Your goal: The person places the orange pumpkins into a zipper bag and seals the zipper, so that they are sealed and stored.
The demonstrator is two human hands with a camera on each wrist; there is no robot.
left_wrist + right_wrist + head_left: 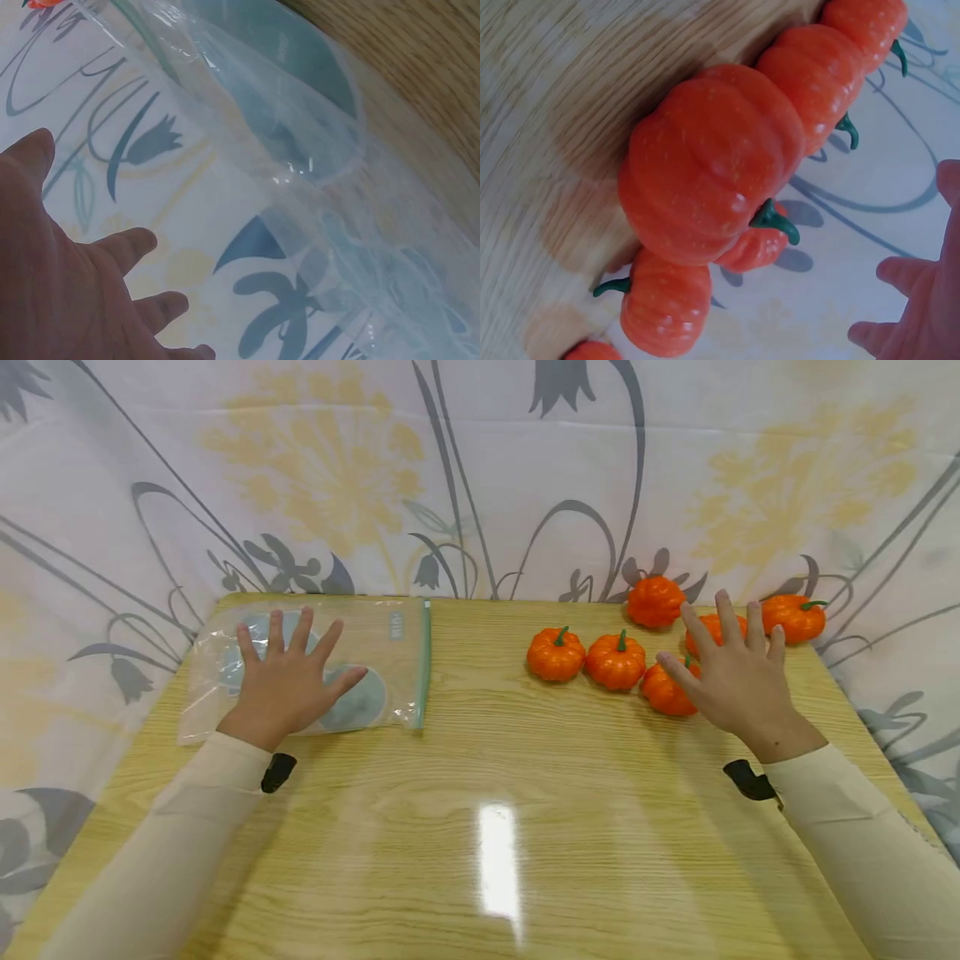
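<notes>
My left hand (283,689), fingers spread, is over a clear zip bag (401,685) at the table's left; whether it touches the bag I cannot tell. Pale blue-green ovals (360,700) show on the bag, also seen in the left wrist view. My right hand (738,681), fingers spread and holding nothing, is over the group of small orange pumpkins at the right. Of these, one pumpkin (556,654) stands leftmost, another (616,661) beside it, and one (670,688) is partly hidden by the hand. In the right wrist view a pumpkin (712,165) with a green stem looms large.
The wooden table (420,827) carries a bright light reflection near its front middle. Floral cloth (495,477) rises behind the table and at both sides. At the back, one pumpkin (656,602) stands near the cloth, and another (793,617) lies at the far right.
</notes>
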